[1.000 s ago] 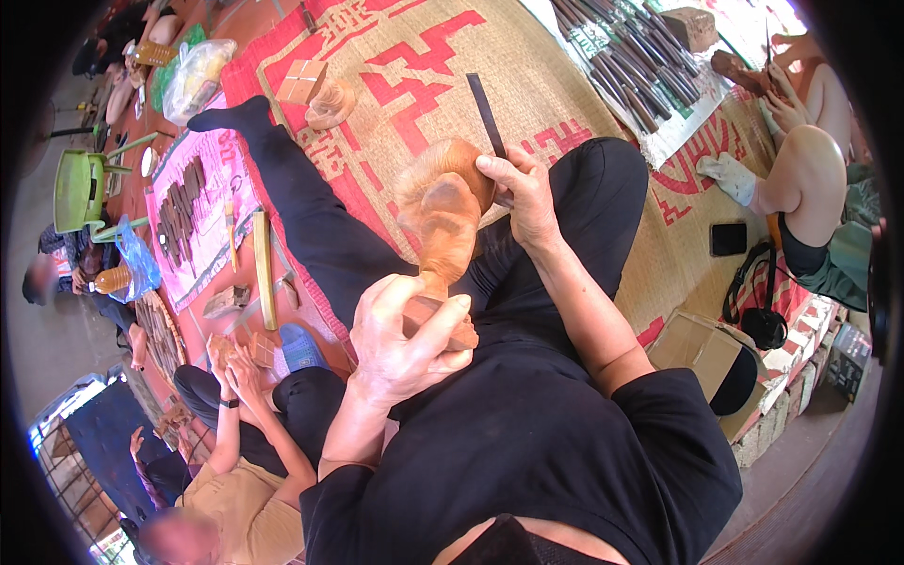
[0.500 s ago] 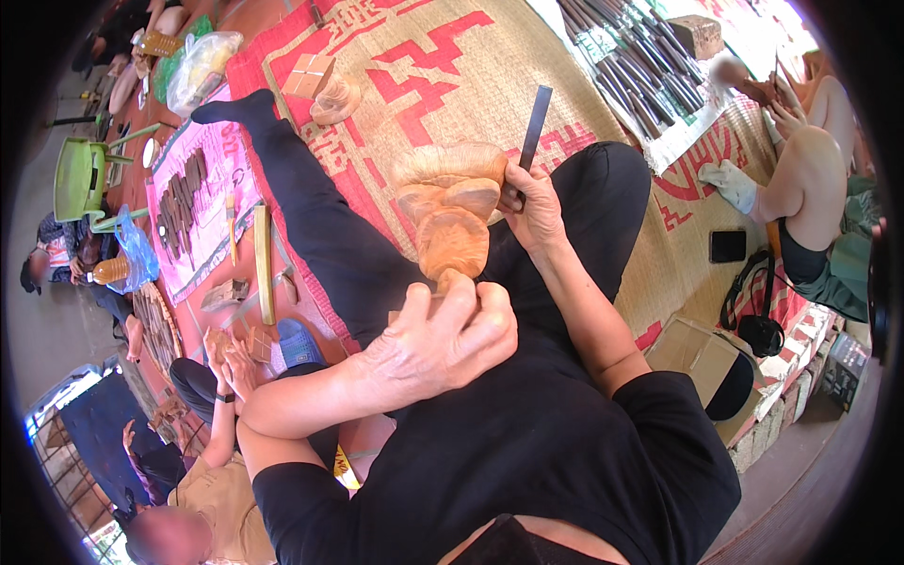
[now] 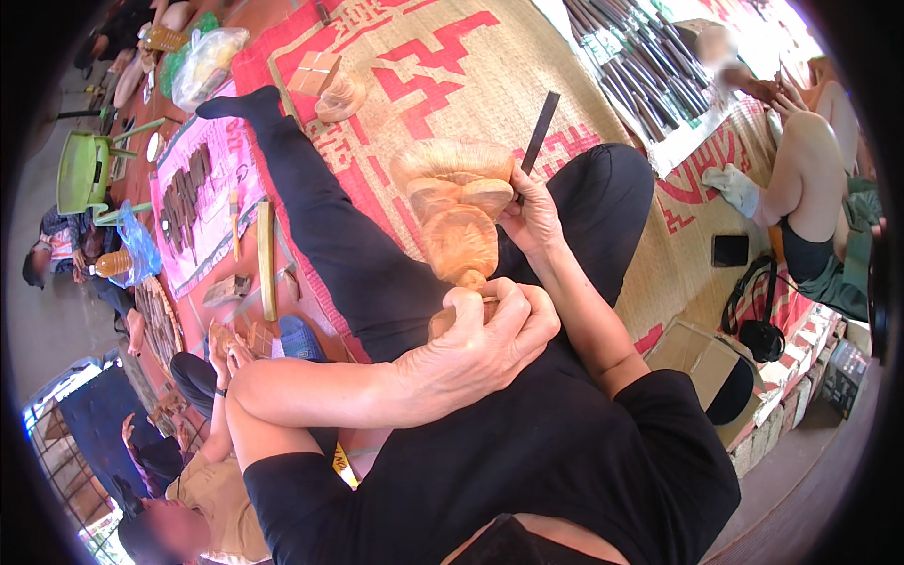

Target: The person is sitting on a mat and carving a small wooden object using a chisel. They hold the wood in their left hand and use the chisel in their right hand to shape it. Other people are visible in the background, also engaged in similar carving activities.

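Observation:
I sit on a woven mat (image 3: 452, 56) with my black-trousered legs stretched out. A pale carved wooden piece (image 3: 459, 207) with layered, rounded forms stands on my lap. My left hand (image 3: 485, 344) is wrapped around its narrow lower end. My right hand (image 3: 532, 215) rests against the carving's right side. It holds a dark flat chisel (image 3: 540, 132) that points up and away from me.
Rows of dark chisels (image 3: 640, 66) lie on a white cloth at upper right, beside another seated person (image 3: 810, 169). A phone (image 3: 730, 250), black bag (image 3: 761, 334) and cardboard box (image 3: 692, 353) lie right. Left are wooden blocks (image 3: 320, 75), a pink cloth with tools (image 3: 198, 188), a green chair (image 3: 85, 169) and a crouching person (image 3: 207, 471).
My left hand slid right and closed around the carving's base. The carving turned and rose a little. The chisel swung from leaning left to leaning right.

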The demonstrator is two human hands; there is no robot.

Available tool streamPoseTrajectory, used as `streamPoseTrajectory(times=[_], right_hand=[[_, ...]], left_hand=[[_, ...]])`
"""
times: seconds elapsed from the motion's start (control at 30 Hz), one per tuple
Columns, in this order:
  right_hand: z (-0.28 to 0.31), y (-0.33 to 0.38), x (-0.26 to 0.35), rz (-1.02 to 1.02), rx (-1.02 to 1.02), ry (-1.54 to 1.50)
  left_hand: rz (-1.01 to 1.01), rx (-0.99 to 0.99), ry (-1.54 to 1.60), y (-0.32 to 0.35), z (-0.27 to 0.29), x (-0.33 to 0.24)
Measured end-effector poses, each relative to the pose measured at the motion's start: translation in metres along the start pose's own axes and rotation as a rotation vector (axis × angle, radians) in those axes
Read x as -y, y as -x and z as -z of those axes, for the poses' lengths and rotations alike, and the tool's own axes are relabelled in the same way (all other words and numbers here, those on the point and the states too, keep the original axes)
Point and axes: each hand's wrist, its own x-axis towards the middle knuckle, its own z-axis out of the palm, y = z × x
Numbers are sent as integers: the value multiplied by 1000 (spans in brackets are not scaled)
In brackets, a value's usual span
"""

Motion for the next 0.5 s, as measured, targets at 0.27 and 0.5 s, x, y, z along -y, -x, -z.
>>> streamPoseTrajectory(times=[0.27, 0.5], right_hand=[[-7, 1, 0, 2, -59, -5], [-10, 1, 7, 15, -13, 25]], left_hand=[[-8, 20, -29, -2, 1, 0], [109, 25, 96, 2, -4, 1]])
